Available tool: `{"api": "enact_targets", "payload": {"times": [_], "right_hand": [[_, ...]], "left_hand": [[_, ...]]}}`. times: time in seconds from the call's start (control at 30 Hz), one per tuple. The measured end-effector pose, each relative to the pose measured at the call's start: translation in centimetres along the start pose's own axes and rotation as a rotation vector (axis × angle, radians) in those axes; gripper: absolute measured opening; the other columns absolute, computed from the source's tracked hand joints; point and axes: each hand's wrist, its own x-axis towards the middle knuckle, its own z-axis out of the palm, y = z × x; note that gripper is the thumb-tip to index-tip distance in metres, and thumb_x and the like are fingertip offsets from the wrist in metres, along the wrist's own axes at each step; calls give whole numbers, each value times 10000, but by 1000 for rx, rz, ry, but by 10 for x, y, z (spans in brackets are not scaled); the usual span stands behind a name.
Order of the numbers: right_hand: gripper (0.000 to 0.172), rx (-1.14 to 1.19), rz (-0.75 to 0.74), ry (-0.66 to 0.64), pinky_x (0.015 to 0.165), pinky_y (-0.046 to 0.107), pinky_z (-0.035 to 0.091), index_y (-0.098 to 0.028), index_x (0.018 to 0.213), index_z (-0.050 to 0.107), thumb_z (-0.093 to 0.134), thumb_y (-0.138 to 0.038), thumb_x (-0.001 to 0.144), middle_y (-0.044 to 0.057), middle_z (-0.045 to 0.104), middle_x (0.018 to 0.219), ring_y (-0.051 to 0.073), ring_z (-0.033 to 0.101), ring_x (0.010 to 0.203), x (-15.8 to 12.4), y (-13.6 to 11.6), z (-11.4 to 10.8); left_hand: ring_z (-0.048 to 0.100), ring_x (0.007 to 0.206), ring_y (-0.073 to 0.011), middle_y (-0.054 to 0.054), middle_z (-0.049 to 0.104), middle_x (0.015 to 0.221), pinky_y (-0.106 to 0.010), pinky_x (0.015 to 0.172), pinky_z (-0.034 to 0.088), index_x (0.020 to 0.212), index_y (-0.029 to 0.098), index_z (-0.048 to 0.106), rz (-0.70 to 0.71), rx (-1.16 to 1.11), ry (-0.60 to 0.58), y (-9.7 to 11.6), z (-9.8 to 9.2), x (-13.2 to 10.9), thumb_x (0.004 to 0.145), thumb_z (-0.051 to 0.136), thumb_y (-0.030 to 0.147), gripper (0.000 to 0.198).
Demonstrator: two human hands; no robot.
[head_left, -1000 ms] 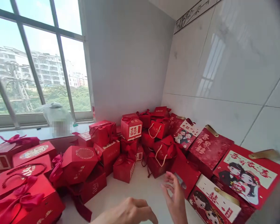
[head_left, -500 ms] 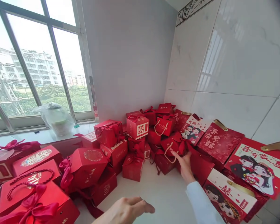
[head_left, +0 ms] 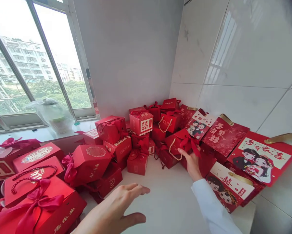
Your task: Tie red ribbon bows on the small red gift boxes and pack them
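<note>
On the white table [head_left: 165, 198], right-hand fingers [head_left: 184, 153] touch a bow-tied red box [head_left: 177, 141].

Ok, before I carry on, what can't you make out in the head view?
All in the head view:
Right hand: some fingers are hidden behind the hand itself, by the bow, so its grip is unclear.
Left hand: its forearm is cut off by the bottom edge.
Near-left box: its base is cut off by the bottom edge.
Plastic bag: its contents are blurred by the cloudy plastic.
</note>
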Motion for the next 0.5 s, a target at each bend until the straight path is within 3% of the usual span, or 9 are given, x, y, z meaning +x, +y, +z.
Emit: {"api": "enact_targets", "payload": {"times": [0.1,0.27,0.4,0.5], "right_hand": [[656,103,78,-110,893,435,462,-179,1212,493,761,-344,636,81,608,1084,243,595,962,-25,-18,-17],[653,137,227,-436,792,400,542,-220,1197,473,781,-313,629,77,606,1059,251,606,957,-97,-35,-42],[725,15,279,-631,878,446,510,-279,1275,375,765,-307,665,94,518,1211,274,528,1122,-142,-38,-38],[857,44,265,-781,971,475,436,-312,1348,237,764,-342,673,109,370,1380,268,443,1225,-150,-35,-26]], "left_hand": [[564,1099,-220,-16,576,1241,-303,915,498,1255,328,504,-18,26,34,1,-5,-3,828,588,420,444],[572,1063,-200,-34,578,1235,-284,879,490,1235,279,519,-31,45,63,-3,-3,0,867,540,406,390],[575,1041,-201,-55,603,1178,-305,903,456,1193,222,537,12,52,71,-9,9,3,850,586,344,367],[594,938,-189,-69,615,1102,-298,817,471,1160,188,544,-20,62,78,-15,14,0,864,564,344,335]]}}
